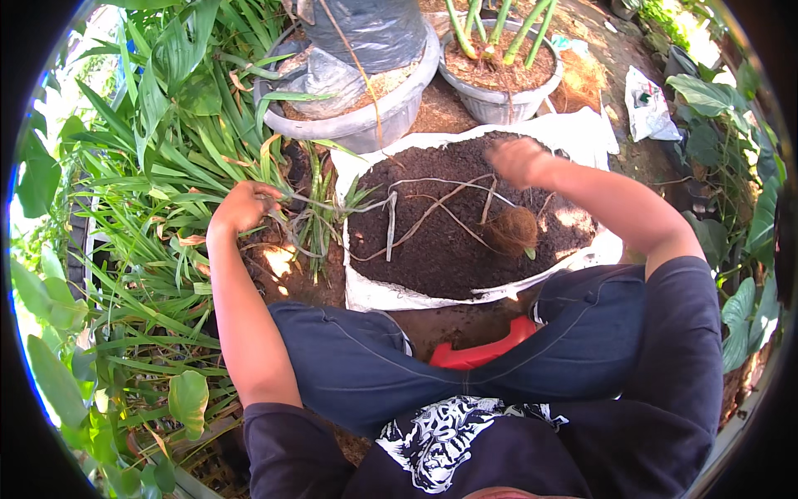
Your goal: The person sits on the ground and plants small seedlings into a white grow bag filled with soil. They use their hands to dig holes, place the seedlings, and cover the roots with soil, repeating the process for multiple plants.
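Note:
My left hand (246, 206) is at the left, its fingertips at a grey stem or aerial root (305, 199) beside narrow-leaved plants (321, 218). Whether the fingers grip it is unclear. Dark soil (430, 274) lies heaped on a white sack (368, 296) in front of me. Blurred by motion, my right hand (517, 162) is over the soil's far right part; its fingers are hard to make out. A brown fibre-wrapped root ball (514, 229) rests on the soil, with a small green tip at its lower edge. Long thin roots (430, 215) stretch leftward across the soil.
Behind the sack stand a large grey pot (349, 131) with a black plastic-wrapped bundle and a smaller pot (499, 100) with thick green stems. Dense foliage (143, 262) crowds the left. A red plastic object (480, 354) is between my legs. A white bag (648, 109) lies at right.

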{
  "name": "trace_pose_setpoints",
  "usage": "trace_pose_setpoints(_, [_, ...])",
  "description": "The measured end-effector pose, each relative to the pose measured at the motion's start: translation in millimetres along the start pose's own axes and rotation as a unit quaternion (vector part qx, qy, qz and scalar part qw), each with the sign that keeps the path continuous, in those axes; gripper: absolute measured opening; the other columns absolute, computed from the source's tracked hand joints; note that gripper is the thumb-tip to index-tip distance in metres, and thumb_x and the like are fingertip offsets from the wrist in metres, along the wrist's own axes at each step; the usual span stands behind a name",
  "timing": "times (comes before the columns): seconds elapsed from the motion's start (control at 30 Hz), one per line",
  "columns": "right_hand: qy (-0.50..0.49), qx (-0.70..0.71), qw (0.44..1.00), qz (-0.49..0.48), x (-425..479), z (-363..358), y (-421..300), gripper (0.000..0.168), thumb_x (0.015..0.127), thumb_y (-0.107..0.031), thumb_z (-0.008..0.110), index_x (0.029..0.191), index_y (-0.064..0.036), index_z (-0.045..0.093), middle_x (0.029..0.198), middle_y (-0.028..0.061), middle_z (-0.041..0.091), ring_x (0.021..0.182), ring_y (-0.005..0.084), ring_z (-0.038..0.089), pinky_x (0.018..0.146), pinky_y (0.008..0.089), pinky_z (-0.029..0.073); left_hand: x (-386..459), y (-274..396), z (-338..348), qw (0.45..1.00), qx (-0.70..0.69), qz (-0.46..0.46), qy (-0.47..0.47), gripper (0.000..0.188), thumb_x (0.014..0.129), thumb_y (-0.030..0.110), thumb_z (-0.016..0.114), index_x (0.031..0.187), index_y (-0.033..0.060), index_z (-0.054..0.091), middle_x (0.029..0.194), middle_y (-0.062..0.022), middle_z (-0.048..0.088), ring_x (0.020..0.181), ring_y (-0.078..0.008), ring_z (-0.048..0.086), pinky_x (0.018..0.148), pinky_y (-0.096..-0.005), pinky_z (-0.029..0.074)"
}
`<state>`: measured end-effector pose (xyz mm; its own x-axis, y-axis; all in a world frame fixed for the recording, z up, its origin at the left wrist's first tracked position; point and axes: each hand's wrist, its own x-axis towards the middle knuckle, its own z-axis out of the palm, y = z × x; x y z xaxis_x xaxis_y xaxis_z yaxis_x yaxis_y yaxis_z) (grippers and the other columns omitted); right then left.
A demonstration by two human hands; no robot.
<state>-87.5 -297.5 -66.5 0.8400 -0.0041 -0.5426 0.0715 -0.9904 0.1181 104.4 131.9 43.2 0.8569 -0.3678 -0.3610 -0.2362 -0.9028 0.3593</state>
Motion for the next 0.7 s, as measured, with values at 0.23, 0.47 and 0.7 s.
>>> trace_pose_setpoints(0.23, [0.185, 0.310, 0.912, -0.194, 85, -14, -119, 0.095, 0.081, -0.027, 0.077, 0.155, -0.020, 0.018, 0.139, 0.0262, 0.042, 0.135, 0.0443, 0.039, 0.113, 0.0517, 0.034, -53, 65, -24, 0.911, -0.312, 0.264, -0.047, 0.016, 0.093, 0.006, 0.063, 0.107, -0.0006, 0.067, 0.096, -0.0104, 0.072, 0.096, -0.0197, 0.067, 0.092, -0.0335, 0.049])
trace_pose_setpoints(0.47, [0.179, 0.431, 0.846, -0.258, 143, -50, -157, 0.085, 0.077, -0.031, 0.083, 0.146, -0.017, 0.036, 0.137, 0.0249, 0.047, 0.130, 0.0426, 0.041, 0.112, 0.0483, 0.033, -53, 25, -35, 0.816, -0.465, 0.344, -0.015, 0.015, 0.091, 0.011, 0.067, 0.102, 0.0007, 0.065, 0.090, -0.0101, 0.068, 0.097, -0.0260, 0.066, 0.095, -0.0388, 0.048])
trace_pose_setpoints(0.7, [-0.133, 0.445, 0.840, -0.281, 143, -55, -166, 0.030, 0.098, -0.024, 0.061, 0.122, -0.006, 0.063, 0.106, 0.0096, 0.068, 0.099, 0.0200, 0.063, 0.095, 0.0414, 0.047, -25, -13, -46, 0.930, -0.285, 0.168, 0.160, 0.028, 0.092, 0.024, 0.068, 0.113, 0.0047, 0.066, 0.098, -0.0137, 0.070, 0.100, -0.0309, 0.067, 0.097, -0.0406, 0.047])
